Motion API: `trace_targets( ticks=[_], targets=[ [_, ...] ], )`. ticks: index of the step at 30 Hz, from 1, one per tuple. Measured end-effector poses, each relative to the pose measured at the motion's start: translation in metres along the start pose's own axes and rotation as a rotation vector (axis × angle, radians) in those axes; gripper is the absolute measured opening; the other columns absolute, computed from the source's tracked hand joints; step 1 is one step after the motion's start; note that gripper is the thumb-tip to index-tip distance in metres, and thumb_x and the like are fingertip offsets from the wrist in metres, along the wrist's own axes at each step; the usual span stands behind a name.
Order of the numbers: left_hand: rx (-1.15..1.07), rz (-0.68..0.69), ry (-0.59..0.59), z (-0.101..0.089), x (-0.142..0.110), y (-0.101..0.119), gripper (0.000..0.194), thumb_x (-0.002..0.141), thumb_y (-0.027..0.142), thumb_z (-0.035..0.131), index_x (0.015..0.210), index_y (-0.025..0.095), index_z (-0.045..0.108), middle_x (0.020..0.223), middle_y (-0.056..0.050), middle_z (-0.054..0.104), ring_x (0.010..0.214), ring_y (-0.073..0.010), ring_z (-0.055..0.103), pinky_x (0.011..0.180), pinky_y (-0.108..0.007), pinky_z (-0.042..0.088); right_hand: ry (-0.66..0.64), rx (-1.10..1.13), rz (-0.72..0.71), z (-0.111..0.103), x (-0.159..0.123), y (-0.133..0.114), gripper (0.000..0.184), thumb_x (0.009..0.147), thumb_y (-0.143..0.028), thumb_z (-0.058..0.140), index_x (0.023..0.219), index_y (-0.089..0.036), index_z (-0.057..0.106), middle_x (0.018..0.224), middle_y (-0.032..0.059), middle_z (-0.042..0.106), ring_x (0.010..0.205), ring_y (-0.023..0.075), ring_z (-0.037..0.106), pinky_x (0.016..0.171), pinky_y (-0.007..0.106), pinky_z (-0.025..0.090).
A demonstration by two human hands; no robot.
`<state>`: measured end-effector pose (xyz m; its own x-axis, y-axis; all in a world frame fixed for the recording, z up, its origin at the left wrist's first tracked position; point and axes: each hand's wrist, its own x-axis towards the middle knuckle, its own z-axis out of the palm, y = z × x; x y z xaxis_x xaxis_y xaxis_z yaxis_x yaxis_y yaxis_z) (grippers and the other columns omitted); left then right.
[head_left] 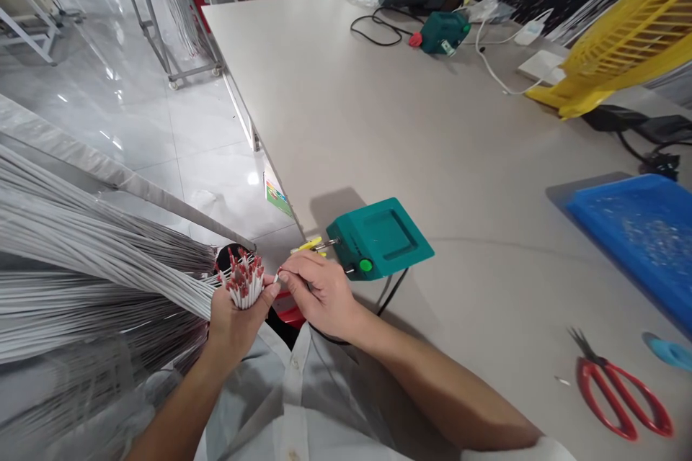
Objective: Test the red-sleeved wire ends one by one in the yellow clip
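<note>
My left hand [238,328] is wrapped round a thick bundle of white cables [249,292], whose reddish ends stick up above the fist. Close beside it, my right hand [324,295] has thumb and forefinger pinched on the tip of a single white cable [277,278] set apart from the bundle. Just beyond my right knuckles lies a green box with a shallow recess [389,234] and a round green button [366,264]. A yellow-handled clip [308,245] projects from its near-left side, partly behind my right hand.
Many long white cables [97,230] hang at left by a wrapped rail [135,187]. On the grey table [432,158] lie red-handled scissors [616,389], a blue tray [643,230] with small scraps, a yellow fan [627,43] and a second green box [444,32] with cords.
</note>
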<state>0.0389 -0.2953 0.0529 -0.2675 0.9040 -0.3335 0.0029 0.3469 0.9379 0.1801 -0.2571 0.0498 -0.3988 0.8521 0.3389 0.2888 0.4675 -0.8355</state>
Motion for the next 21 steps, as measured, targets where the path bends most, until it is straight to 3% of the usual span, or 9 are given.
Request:
trace_targets(
  ticks=[3,7,12,14,18,21],
  targets=[
    [-0.003,-0.016,-0.060,-0.003,0.000,0.002,0.014,0.061,0.027,0.072,0.066,0.015,0.066,0.043,0.004,0.050,0.039,-0.0088,0.044,0.039,-0.021,0.035,-0.023,-0.022,-0.052,0.000,0.000,0.004,0.017,0.084,-0.016,0.043,0.077,-0.018,0.058,0.071,0.0050,0.060,0.068,0.0141,0.053,0.065,0.027,0.044],
    [-0.027,-0.028,-0.088,-0.008,0.000,0.006,0.014,0.061,0.028,0.071,0.068,0.016,0.067,0.041,0.004,0.050,0.038,-0.0086,0.043,0.037,-0.020,0.033,-0.083,-0.072,-0.014,-0.005,0.001,0.007,0.016,0.082,-0.015,0.045,0.074,-0.018,0.059,0.067,0.0039,0.059,0.064,0.0136,0.053,0.059,0.026,0.044],
    [0.015,-0.032,-0.069,-0.011,0.000,0.006,0.016,0.059,0.028,0.074,0.067,0.015,0.068,0.041,0.004,0.048,0.037,-0.0081,0.040,0.037,-0.021,0.032,0.037,-0.008,0.016,-0.024,0.006,-0.002,0.016,0.085,-0.018,0.049,0.094,-0.019,0.062,0.087,0.0068,0.063,0.079,0.0145,0.058,0.067,0.026,0.048],
    [0.040,-0.012,-0.121,-0.012,0.000,0.006,0.014,0.059,0.026,0.073,0.067,0.015,0.069,0.043,0.003,0.049,0.039,-0.0086,0.042,0.039,-0.021,0.034,-0.065,0.056,0.012,-0.031,0.010,-0.007,0.015,0.083,-0.023,0.055,0.095,-0.021,0.064,0.093,0.0070,0.062,0.083,0.0149,0.059,0.070,0.026,0.049],
    [0.031,0.037,-0.286,-0.016,-0.001,0.009,0.008,0.062,0.022,0.072,0.066,0.017,0.068,0.049,0.002,0.052,0.043,-0.0087,0.043,0.042,-0.021,0.037,-0.415,0.121,-0.072,-0.039,0.020,-0.012,0.009,0.080,-0.022,0.059,0.082,-0.021,0.067,0.088,0.0042,0.063,0.079,0.0129,0.060,0.071,0.025,0.049],
    [-0.011,0.026,-0.359,-0.022,-0.003,0.009,0.007,0.062,0.019,0.073,0.064,0.018,0.067,0.053,0.002,0.054,0.045,-0.0087,0.045,0.044,-0.021,0.039,-0.527,0.196,-0.076,-0.038,0.025,-0.012,0.012,0.080,-0.018,0.056,0.075,-0.019,0.067,0.081,0.0032,0.062,0.070,0.0105,0.059,0.065,0.022,0.048]
  ],
)
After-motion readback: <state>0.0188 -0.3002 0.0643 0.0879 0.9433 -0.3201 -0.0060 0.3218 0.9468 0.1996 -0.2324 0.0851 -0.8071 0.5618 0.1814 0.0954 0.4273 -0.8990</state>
